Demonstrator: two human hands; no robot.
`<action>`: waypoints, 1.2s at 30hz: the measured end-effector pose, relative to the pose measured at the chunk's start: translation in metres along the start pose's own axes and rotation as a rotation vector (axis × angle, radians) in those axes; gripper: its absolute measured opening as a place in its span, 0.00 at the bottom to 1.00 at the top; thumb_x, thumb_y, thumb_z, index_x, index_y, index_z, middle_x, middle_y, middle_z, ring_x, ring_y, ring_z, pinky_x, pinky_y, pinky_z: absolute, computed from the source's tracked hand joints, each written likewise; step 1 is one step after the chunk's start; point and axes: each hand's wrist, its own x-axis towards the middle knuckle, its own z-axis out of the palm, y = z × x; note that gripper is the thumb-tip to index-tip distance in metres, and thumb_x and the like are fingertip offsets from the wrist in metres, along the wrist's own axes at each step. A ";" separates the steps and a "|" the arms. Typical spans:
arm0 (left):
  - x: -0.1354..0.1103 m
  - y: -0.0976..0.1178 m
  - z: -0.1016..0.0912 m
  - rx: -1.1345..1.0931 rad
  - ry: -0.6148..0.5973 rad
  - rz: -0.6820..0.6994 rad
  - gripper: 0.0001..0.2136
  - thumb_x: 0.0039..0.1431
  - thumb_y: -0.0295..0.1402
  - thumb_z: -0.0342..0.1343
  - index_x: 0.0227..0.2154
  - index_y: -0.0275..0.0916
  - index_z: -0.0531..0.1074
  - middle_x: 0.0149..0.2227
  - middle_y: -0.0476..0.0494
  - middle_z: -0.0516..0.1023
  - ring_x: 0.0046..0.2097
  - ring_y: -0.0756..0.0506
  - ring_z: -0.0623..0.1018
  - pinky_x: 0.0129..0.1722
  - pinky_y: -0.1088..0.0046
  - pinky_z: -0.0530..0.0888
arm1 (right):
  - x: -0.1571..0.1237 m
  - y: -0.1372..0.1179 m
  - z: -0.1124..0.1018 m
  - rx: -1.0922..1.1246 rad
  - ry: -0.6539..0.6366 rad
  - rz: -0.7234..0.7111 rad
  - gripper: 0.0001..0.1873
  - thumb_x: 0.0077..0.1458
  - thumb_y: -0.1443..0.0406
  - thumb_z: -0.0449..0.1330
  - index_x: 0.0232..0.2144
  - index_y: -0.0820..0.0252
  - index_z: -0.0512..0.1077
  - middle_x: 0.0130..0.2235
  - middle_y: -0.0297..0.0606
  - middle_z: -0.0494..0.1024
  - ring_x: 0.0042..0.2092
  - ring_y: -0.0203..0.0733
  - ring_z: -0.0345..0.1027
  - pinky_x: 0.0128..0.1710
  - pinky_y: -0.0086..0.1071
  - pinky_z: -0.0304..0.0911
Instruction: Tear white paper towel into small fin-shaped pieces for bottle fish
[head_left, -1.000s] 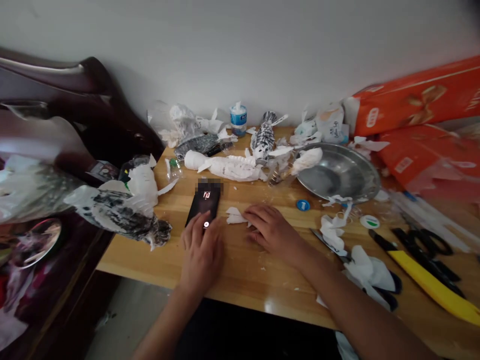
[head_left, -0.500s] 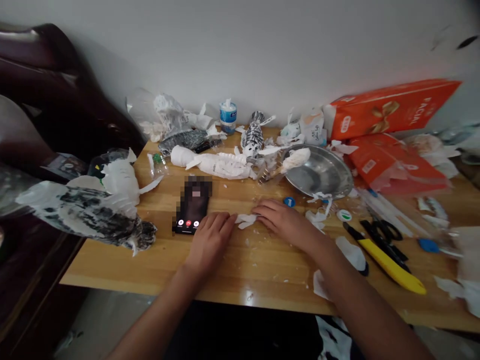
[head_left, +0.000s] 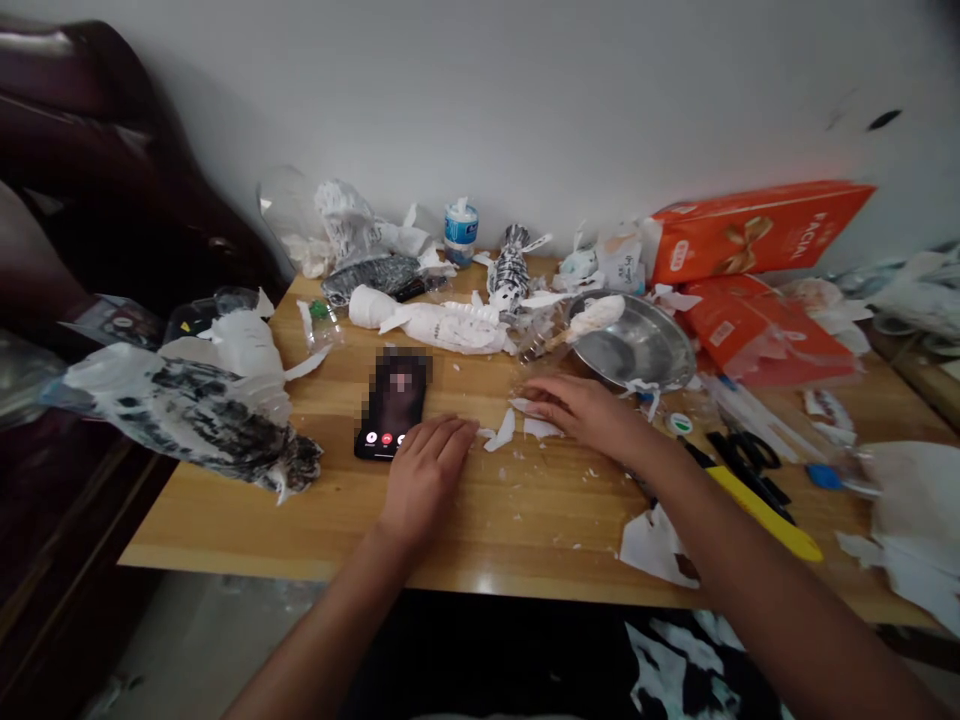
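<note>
My left hand (head_left: 424,472) lies flat on the wooden table (head_left: 352,520), fingers stretched out, its fingertips at the lower right corner of a black phone (head_left: 393,402) with a lit screen. My right hand (head_left: 581,412) rests palm down further right, fingers extended and touching small white paper scraps (head_left: 517,428). Neither hand holds anything.
A steel bowl (head_left: 637,350) sits behind my right hand. Orange packages (head_left: 750,240) lie at the back right. A yellow-handled knife (head_left: 757,505) and black scissors (head_left: 750,452) lie at the right. White and black paper figures (head_left: 195,410) crowd the left edge and back.
My left hand has slid off the phone's screen to its lower right corner. My right hand has shifted slightly over the scraps. The camera has swung to the right.
</note>
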 end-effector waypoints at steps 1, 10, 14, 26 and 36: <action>0.000 -0.001 0.001 -0.002 0.018 -0.015 0.14 0.68 0.26 0.51 0.53 0.36 0.71 0.50 0.39 0.81 0.54 0.40 0.76 0.54 0.61 0.72 | -0.003 0.000 -0.002 -0.006 -0.036 0.014 0.18 0.64 0.56 0.58 0.54 0.54 0.72 0.52 0.42 0.78 0.52 0.48 0.73 0.53 0.41 0.67; 0.004 0.001 0.000 0.036 0.047 -0.044 0.10 0.66 0.28 0.55 0.49 0.38 0.74 0.47 0.42 0.82 0.52 0.39 0.77 0.52 0.59 0.71 | -0.014 -0.001 0.013 -0.040 -0.089 0.166 0.15 0.58 0.66 0.62 0.48 0.58 0.73 0.46 0.43 0.78 0.46 0.47 0.72 0.46 0.37 0.65; 0.000 0.000 -0.001 -0.006 0.092 -0.006 0.11 0.66 0.26 0.55 0.50 0.39 0.74 0.47 0.42 0.82 0.52 0.41 0.77 0.52 0.61 0.70 | -0.008 -0.009 0.008 -0.032 -0.061 0.173 0.04 0.60 0.64 0.61 0.34 0.59 0.73 0.37 0.40 0.78 0.41 0.46 0.72 0.41 0.35 0.63; 0.001 -0.005 0.000 -0.029 0.038 0.003 0.15 0.68 0.23 0.49 0.53 0.40 0.73 0.54 0.43 0.80 0.61 0.41 0.74 0.55 0.59 0.70 | 0.000 -0.012 0.013 0.025 -0.116 -0.044 0.13 0.65 0.62 0.58 0.51 0.50 0.74 0.54 0.38 0.77 0.57 0.47 0.69 0.59 0.42 0.62; 0.004 -0.002 -0.001 0.044 -0.205 0.037 0.21 0.66 0.19 0.47 0.58 0.40 0.69 0.62 0.43 0.72 0.67 0.38 0.66 0.62 0.52 0.64 | 0.004 -0.011 0.022 -0.035 -0.105 -0.024 0.23 0.59 0.63 0.64 0.57 0.52 0.68 0.56 0.43 0.71 0.58 0.51 0.66 0.58 0.45 0.62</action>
